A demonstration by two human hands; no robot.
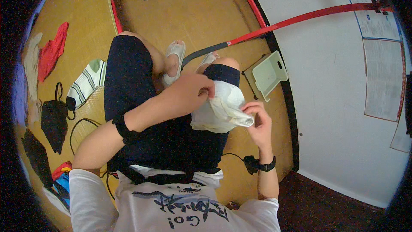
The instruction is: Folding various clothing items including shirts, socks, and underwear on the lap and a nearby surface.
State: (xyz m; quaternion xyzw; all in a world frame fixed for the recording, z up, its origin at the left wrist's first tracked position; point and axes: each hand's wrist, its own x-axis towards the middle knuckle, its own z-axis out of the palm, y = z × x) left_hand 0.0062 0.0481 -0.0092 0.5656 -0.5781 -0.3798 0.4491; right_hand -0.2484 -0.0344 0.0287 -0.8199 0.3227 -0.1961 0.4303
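Note:
A crumpled white cloth garment [214,114] lies over my right thigh and knee; its exact kind does not show. My left hand [191,92] reaches across from the left, its fingers closed on the cloth's upper edge. On the other side, my right hand [259,122] pinches a folded, rolled edge of the same cloth between thumb and fingers. The cloth is gathered between both hands, and its underside is hidden. Dark shorts [133,73] cover my thighs beneath it.
To the left on the wooden floor lie a striped sock [90,81], a red cloth [53,53], a black garment [53,122] and other clothes. A pale green bin [268,75] stands by the white wall [330,81]. Red metal bars [296,21] cross ahead of my feet.

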